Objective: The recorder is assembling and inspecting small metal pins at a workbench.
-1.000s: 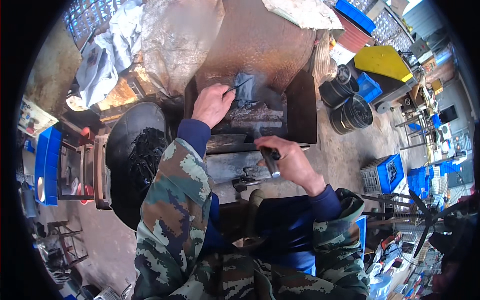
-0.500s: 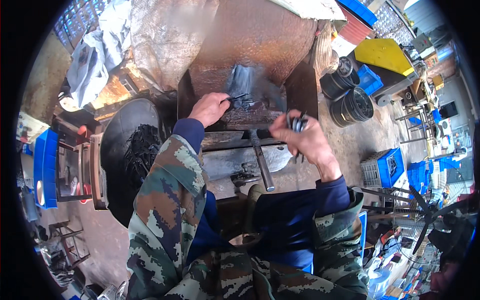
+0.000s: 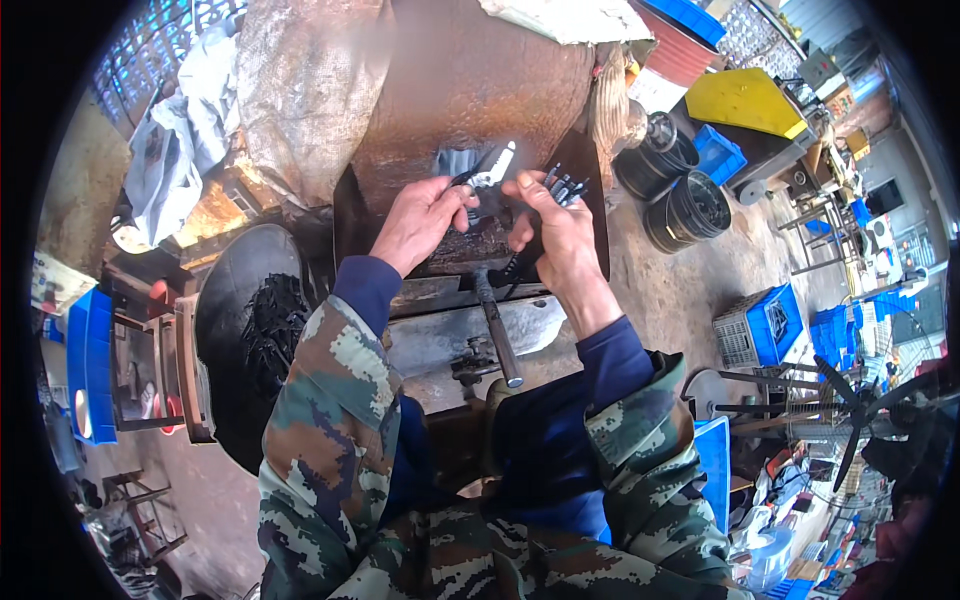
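Note:
Over the opening of a rusty metal housing, my left hand (image 3: 428,215) pinches a small dark metal piece with a bright, shiny face (image 3: 493,168). My right hand (image 3: 562,232) is closed around a bundle of slim dark metal pieces (image 3: 567,188), their ends poking out above the fingers. Its fingertips come close to the bright piece; whether they touch it, I cannot tell. Below my hands a round metal bar (image 3: 497,335) juts toward me from the housing (image 3: 480,95). A wide black basin (image 3: 225,370) on my left holds a heap of black metal pieces (image 3: 277,325).
Two black buckets (image 3: 690,215) stand on the floor at the right, by a machine with a yellow cover (image 3: 745,103). Farther down that side are a crate with a blue liner (image 3: 765,330) and a fan (image 3: 855,405). Sacking (image 3: 305,80) hangs at the upper left.
My right hand has moved up and left toward my left hand, with its bundle. The piece in my left hand has turned and now shows a bright face. The view has shifted slightly.

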Available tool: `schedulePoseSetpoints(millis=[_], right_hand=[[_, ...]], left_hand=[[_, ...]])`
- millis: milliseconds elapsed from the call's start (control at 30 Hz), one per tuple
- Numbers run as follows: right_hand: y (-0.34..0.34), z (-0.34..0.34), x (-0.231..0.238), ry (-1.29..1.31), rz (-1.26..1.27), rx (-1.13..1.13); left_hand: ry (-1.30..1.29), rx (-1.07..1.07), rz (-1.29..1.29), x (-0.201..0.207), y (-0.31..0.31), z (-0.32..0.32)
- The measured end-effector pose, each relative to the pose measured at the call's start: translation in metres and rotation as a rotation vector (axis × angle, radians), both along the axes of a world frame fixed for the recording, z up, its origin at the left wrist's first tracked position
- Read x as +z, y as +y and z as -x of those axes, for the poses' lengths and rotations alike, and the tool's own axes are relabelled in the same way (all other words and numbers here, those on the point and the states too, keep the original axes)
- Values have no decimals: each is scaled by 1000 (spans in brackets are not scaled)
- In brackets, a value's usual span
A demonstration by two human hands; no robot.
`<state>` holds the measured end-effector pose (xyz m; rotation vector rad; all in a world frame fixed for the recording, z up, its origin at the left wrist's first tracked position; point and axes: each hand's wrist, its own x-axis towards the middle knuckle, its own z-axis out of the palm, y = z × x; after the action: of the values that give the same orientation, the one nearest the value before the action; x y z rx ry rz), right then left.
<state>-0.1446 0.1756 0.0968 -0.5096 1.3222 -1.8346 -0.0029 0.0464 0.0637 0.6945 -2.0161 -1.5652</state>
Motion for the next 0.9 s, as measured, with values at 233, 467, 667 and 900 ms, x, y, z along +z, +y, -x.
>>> schedulePoseSetpoints(millis=[233, 467, 667, 900], right_hand=[[-9, -12, 1, 68, 27, 11], [-1, 1, -10, 60, 5, -28], [5, 7, -8, -45, 39, 17], [17, 29, -5, -219, -13, -30]], left_hand=[[27, -48, -267, 30, 26, 0], [-42, 115, -137, 6, 5, 6], [-186, 197, -11, -45, -43, -7], [-278, -61, 278, -67, -42, -4]])
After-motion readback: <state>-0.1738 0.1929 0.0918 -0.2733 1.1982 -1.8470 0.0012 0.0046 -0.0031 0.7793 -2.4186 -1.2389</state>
